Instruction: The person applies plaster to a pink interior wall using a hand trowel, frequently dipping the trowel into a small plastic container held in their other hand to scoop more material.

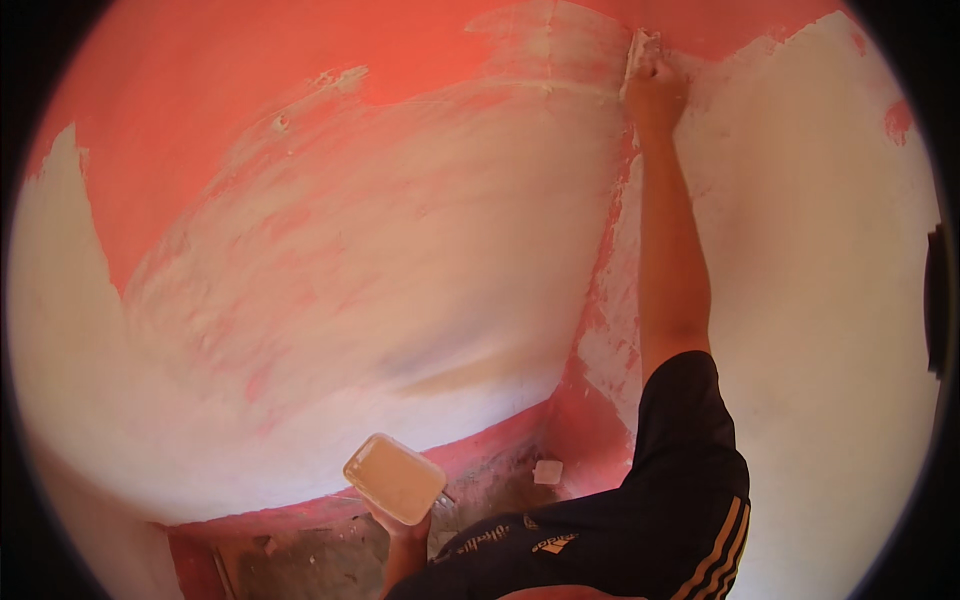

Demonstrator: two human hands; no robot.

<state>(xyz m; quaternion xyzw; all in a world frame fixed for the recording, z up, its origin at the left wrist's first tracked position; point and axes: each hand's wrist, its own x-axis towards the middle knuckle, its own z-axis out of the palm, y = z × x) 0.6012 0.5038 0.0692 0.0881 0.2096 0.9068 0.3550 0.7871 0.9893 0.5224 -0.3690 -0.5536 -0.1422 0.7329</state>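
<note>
My left hand [402,525] is closed around the underside of a shallow rectangular tub [396,480], held low at the middle and filled with pale putty. A thin grey piece juts out beside the tub, too small to name. High up, my right arm is stretched to the inner corner of the two walls. There my right hand [657,92] is closed on what looks like a small putty-smeared scraper, pressed to the corner; its handle is hidden in my fingers. Pale putty covers much of the left wall [400,250], with bare red paint [230,90] above it.
The right wall [820,250] is mostly pale, with red patches near its top. Red paint shows along the corner and the wall's foot. On the stained floor [340,560] lies a small pale square piece [547,472]. Something dark [936,300] stands at the right rim.
</note>
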